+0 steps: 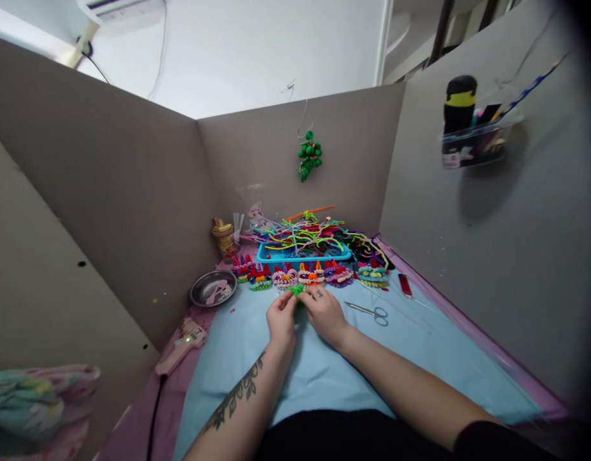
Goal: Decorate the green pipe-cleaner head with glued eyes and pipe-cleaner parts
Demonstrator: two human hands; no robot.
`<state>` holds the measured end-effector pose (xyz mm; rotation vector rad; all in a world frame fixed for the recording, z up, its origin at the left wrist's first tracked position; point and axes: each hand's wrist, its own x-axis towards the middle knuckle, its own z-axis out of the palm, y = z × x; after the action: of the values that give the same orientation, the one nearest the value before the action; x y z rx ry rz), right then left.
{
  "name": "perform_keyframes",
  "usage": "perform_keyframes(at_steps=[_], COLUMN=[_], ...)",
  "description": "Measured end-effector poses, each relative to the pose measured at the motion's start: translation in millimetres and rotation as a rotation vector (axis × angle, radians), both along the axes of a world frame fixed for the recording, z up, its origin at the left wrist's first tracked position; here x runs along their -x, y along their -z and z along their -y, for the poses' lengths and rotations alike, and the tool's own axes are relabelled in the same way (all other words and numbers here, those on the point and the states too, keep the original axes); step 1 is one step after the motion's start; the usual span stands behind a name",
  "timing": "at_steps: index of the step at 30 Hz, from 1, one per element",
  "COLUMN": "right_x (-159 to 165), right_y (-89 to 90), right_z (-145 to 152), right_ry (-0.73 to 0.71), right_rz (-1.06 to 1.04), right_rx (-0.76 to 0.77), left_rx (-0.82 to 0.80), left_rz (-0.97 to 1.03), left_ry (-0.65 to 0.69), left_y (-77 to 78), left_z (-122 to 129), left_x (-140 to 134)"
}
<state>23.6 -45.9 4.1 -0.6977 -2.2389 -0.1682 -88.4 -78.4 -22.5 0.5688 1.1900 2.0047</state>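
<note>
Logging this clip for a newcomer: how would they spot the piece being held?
Over the light blue cloth, the left hand and right hand come together. Between them they hold the small green piece, its visible part plain green, unlike the multicoloured figures just beyond.

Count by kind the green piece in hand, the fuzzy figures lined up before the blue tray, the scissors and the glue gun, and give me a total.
Held green piece: 1
Fuzzy figures: 6
Scissors: 1
Glue gun: 1
Total: 9
</note>
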Motion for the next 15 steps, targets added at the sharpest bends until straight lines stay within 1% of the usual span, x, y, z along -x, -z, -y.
perform_keyframes(at_steps=[3,7,12,15], right_x=[0.9,0.1,-2.9,-4.8], right_y=[1.1,0.2,-0.1,1.8], right_z=[-0.5,-1.0,-2.7,-4.5], right_ry=[-0.002,-0.007,-0.03,-0.063], right_rz=[0.012,0.018,-0.048,-0.123], right_rx=[0.001,0.003,0.036,0.058], left_rx=[0.013,0.025,0.005,-0.012], left_rz=[0.02,-0.007,-0.062,-0.072], left_ry=[-0.001,-0.003,0.014,-0.001], left_y=[-1.3,-2.0,0.4,0.6], left_z=[0.6,1.3,0.5,0.5], left_x=[0.1,-0.5,-0.8,-0.3])
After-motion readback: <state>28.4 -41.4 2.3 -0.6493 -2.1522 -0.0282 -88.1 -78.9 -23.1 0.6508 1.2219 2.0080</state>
